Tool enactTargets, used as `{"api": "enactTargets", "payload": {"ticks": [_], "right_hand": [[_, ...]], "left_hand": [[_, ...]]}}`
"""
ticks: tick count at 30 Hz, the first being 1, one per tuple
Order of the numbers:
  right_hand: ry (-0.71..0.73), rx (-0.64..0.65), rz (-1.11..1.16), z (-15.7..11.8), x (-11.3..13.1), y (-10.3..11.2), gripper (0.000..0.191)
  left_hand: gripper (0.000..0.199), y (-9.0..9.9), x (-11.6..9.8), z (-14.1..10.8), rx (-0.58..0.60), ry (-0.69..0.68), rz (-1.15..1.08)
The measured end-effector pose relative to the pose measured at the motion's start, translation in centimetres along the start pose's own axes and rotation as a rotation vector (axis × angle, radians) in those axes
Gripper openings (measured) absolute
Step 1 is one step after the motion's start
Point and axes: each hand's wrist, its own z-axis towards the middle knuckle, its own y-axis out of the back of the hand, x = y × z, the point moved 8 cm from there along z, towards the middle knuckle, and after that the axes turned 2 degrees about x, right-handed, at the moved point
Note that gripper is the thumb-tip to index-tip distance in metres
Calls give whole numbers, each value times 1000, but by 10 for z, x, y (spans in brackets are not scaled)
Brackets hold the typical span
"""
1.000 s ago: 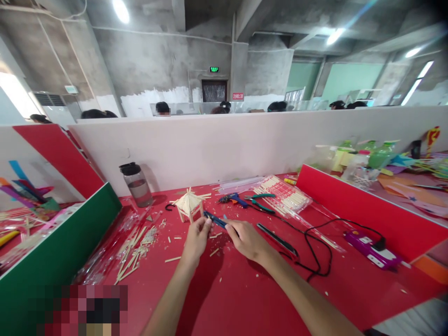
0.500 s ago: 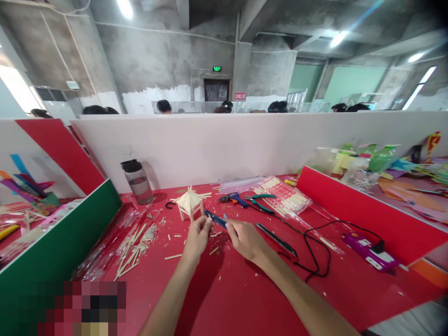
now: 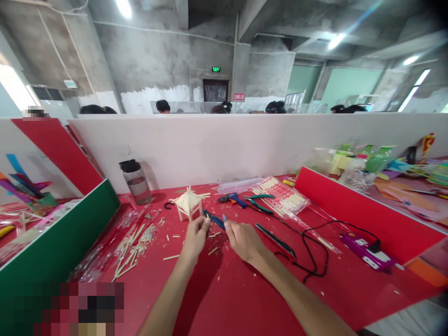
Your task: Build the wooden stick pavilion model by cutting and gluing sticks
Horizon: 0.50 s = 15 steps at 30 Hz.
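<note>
Left hand (image 3: 196, 234): thumb and fingertips pressed together on a small pale piece (image 3: 208, 216), too tiny to make out fully; held at the far end of the blue tool, just above the table.

Right hand (image 3: 244, 240): clamped around the near end of a dark blue tool (image 3: 217, 221), with thumb along the handle; angled toward the far left, tip close to the left fingertips.

Stick model (image 3: 189, 203): upright on the red table (image 3: 217, 298), just beyond the left hand; built with a peaked roof on pale stick legs.

Loose sticks (image 3: 130, 256): scattered left of the left hand, beside crumpled plastic wrap (image 3: 101, 249).

Glue gun (image 3: 233, 199): lying to the right of the model, blue and black.

Green-handled pliers (image 3: 262, 204): just right of the glue gun, near a plastic-wrapped bundle of sticks (image 3: 289, 198).

Box cutter (image 3: 276, 239): flat on the table, to the right of the right hand.

Power strip (image 3: 367, 252): purple, farther right, with a black cable (image 3: 327, 261) plugged in.

Bottle (image 3: 136, 183): standing at the far left, black-lidded, before a white partition (image 3: 217, 149).
</note>
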Motion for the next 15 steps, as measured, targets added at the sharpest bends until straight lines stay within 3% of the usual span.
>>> {"api": "enactTargets", "payload": {"ticks": [15], "right_hand": [[-40, -14, -81, 0, 5, 3, 47]], "left_hand": [[52, 3, -10, 1, -30, -66, 70]]}}
